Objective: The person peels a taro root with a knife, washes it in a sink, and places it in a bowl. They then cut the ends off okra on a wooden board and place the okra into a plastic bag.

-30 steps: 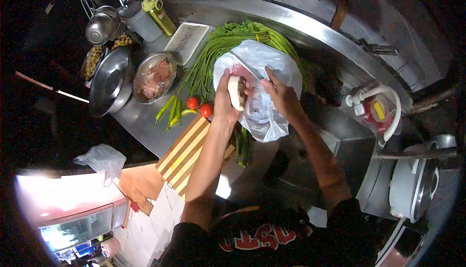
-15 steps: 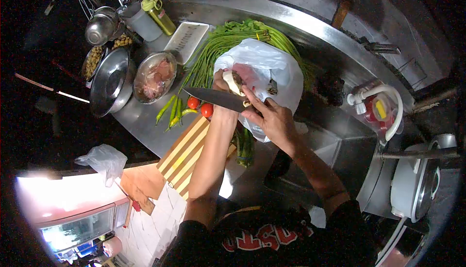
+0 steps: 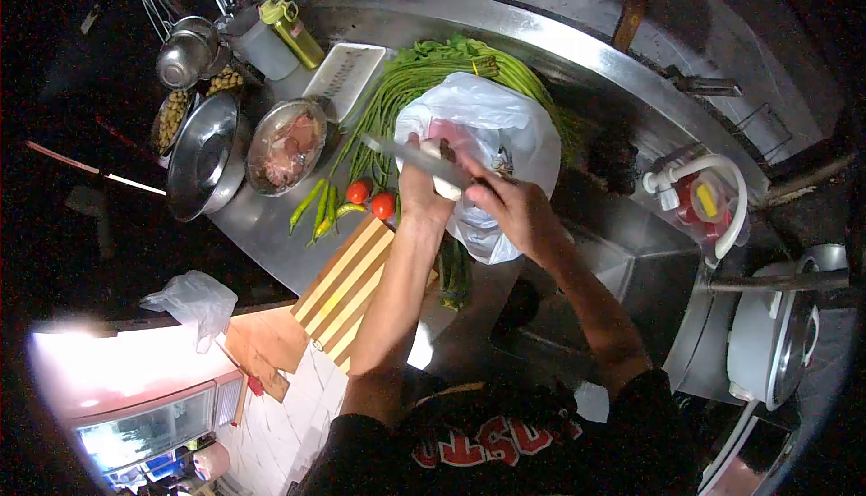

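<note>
One knife (image 3: pixel 392 151) across a pale vegetable (image 3: pixel 446 189)

On the desk (image 3: pixel 262 242) at left, a bowl of meat (image 3: pixel 253 162) sits beyond green chillies (image 3: pixel 331 206) and two tomatoes (image 3: pixel 383 206). Next, the left hand (image 3: pixel 422 191) has its fingers curled closed around the pale vegetable, over a white plastic bag (image 3: pixel 526 117). At right, the right hand (image 3: pixel 512 207) has its fingers wrapped tight on the knife, which is blurred; whether it touches the vegetable is unclear.

shirt (image 3: pixel 586 464): black | sleeves (image 3: pixel 645 410): short, black | chest lettering (image 3: pixel 487 446): red, pale-edged
</note>
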`<state>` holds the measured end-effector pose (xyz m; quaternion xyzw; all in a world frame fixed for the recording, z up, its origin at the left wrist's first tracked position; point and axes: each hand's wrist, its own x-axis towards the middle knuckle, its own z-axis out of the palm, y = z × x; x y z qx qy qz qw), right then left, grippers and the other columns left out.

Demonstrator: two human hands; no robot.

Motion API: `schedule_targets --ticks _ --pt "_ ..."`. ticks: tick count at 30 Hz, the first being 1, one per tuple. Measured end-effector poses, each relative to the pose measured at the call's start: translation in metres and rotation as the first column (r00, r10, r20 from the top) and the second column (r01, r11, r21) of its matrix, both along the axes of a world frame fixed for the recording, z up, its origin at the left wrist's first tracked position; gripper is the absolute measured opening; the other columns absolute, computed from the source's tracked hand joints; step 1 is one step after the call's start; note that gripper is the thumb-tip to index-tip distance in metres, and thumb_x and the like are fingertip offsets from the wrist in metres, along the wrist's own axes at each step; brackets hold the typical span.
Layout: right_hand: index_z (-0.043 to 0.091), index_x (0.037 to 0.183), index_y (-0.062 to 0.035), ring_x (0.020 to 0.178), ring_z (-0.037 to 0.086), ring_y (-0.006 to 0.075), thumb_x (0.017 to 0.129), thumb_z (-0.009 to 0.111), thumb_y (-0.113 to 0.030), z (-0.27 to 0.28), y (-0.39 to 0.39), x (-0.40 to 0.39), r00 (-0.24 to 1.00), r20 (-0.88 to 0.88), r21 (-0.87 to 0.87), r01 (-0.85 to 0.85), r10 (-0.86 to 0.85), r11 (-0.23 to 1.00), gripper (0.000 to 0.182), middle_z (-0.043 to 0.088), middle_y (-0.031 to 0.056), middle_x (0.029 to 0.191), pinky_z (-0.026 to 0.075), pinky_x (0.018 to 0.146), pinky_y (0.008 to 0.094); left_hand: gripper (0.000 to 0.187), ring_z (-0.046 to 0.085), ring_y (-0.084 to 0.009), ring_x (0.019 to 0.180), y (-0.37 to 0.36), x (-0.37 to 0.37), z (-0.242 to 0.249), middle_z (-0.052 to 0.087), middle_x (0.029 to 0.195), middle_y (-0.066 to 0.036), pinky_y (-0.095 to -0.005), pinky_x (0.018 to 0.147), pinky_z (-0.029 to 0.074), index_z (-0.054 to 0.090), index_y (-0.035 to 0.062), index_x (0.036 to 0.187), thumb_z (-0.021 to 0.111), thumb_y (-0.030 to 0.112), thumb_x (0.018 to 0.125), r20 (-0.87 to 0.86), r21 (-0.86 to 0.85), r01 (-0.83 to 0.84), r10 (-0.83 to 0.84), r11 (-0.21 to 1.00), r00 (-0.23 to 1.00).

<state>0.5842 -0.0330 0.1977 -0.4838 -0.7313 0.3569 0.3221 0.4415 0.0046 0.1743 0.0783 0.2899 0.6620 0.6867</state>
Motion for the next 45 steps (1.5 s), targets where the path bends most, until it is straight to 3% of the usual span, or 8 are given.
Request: schedule_targets --ticks 9,15,19,29,32,35,39,45 --pt "0.044 0.128 -0.0244 0.063 0.060 0.0313 0.083 0.053 -0.044 -0.011 -0.005 -0.005 0.961 0.250 0.313 0.036 -0.119 0.949 0.050 0.061 0.0155 0.073 0.047 0.056 0.0362 0.028 0.056 -0.0178 0.068 0.000 0.004 -0.011 0.058 0.076 -0.005 -0.0330 0.065 0.050 0.054 0.0121 0.082 0.037 0.032 0.091 0.051 0.000 -0.004 0.004 1.000 0.999" --pt "0.041 0.130 -0.0253 0.076 0.061 0.0324 0.089 0.043 -0.040 -0.016 0.028 0.005 0.993 -0.113 -0.070 0.026 -0.034 0.997 0.043 0.061 0.0203 0.084 0.046 0.067 0.0371 0.032 0.056 -0.0178 0.083 -0.014 0.026 0.003 0.059 0.091 -0.005 -0.0327 0.076 0.046 0.050 0.0071 0.106 0.028 0.026 0.095 -0.243 -0.124 0.063 -0.092 0.990 0.966" --pt "0.046 0.127 -0.0139 0.086 0.061 0.0196 0.089 0.050 -0.026 -0.002 0.011 0.002 0.997 -0.074 -0.066 0.003 -0.008 0.998 0.040 0.060 0.0179 0.096 0.045 0.075 0.0285 0.027 0.055 -0.0155 0.071 0.006 0.007 -0.007 0.056 0.079 -0.004 -0.0294 0.063 0.045 0.051 0.0066 0.095 0.033 0.026 0.093 -0.207 0.003 -0.025 0.025 1.000 0.978" --pt "0.046 0.128 -0.0184 0.077 0.063 0.0276 0.088 0.053 -0.028 -0.019 0.015 -0.007 0.968 0.220 0.069 0.109 -0.122 0.992 0.041 0.061 0.0195 0.089 0.046 0.068 0.0319 0.021 0.053 -0.0134 0.059 -0.013 0.026 -0.016 0.055 0.072 -0.004 -0.0261 0.051 0.043 0.052 0.0036 0.090 0.045 0.023 0.090 -0.388 -0.031 -0.100 0.080 0.994 0.918" --pt "0.045 0.127 -0.0175 0.065 0.059 0.0331 0.088 0.045 -0.041 -0.035 0.039 0.001 0.987 -0.130 0.107 0.105 -0.091 0.989 0.045 0.059 0.0202 0.074 0.046 0.059 0.0375 0.029 0.054 -0.0166 0.056 -0.032 0.036 -0.008 0.056 0.069 -0.006 -0.0284 0.049 0.045 0.053 0.0043 0.089 0.038 0.028 0.089 -0.448 -0.057 0.095 -0.110 0.994 0.887" --pt "0.045 0.127 -0.0138 0.081 0.061 0.0314 0.089 0.038 -0.047 -0.008 0.036 0.009 0.996 -0.017 -0.328 0.082 -0.093 0.941 0.051 0.062 0.0190 0.088 0.045 0.075 0.0348 0.039 0.057 -0.0170 0.060 -0.020 0.016 -0.020 0.059 0.076 -0.007 -0.0293 0.052 0.048 0.055 0.0017 0.091 0.036 0.036 0.092 -0.285 -0.068 0.133 -0.147 0.989 0.947" --pt "0.046 0.127 -0.0151 0.073 0.057 0.0151 0.092 0.043 -0.036 0.003 0.015 0.008 0.986 -0.109 -0.219 0.097 -0.123 0.971 0.042 0.060 0.0167 0.084 0.044 0.070 0.0299 0.045 0.058 -0.0173 0.070 -0.006 0.005 -0.016 0.059 0.079 -0.007 -0.0300 0.060 0.050 0.054 0.0037 0.093 0.033 0.044 0.093 -0.015 -0.034 0.108 -0.109 0.994 0.994" --pt "0.038 0.132 -0.0254 0.076 0.061 0.0333 0.086 0.050 -0.042 -0.017 -0.007 0.003 1.000 -0.018 0.084 0.015 -0.014 0.996 0.050 0.061 0.0192 0.083 0.047 0.065 0.0372 0.029 0.055 -0.0195 0.065 0.005 0.000 -0.020 0.057 0.075 -0.006 -0.0348 0.058 0.048 0.053 0.0085 0.085 0.036 0.032 0.091 0.075 -0.034 0.053 -0.050 0.998 0.996"
